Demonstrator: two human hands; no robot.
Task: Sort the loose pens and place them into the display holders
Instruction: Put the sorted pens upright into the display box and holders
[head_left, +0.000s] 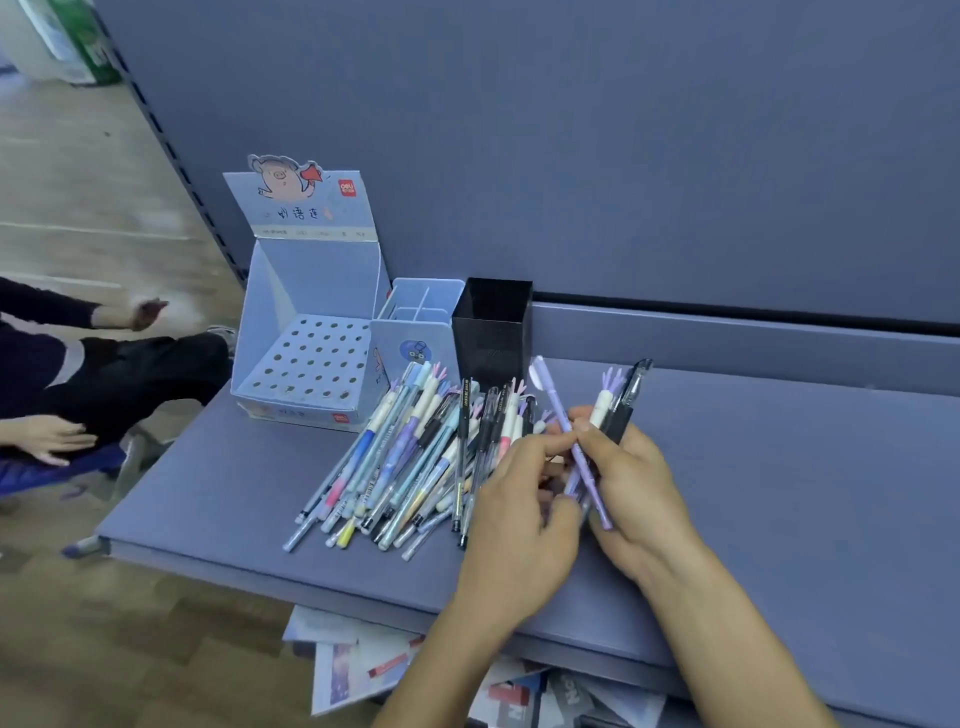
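Loose pens (395, 457) lie in a fanned heap at the centre of the head view, on the grey-blue shelf (779, 493), just in front of the three holders. These are a cardboard display box (306, 358) with a perforated floor left of centre, a pale blue divided holder (415, 322) beside it, and a black mesh holder (491, 338) to the right of that. All three look empty from here.

Right of the heap, the right hand (639, 493) has its fingers curled round a small bundle (618, 400) of pens whose caps point up and away. The left hand (519, 514) meets it, fingertips pinching a purple pen (558, 410) that slants across the bundle. Whether that pen is entering or leaving the bundle cannot be told.

The pens should be light, stiff and smooth-barrelled, so they are likely to roll or slide when nudged. A pinch at mid-barrel probably gives the best control. The decorative tops on some caps look delicate and are better left alone.

At the left edge sits another person (104, 374), and papers (363, 670) lie below the shelf at lower centre.
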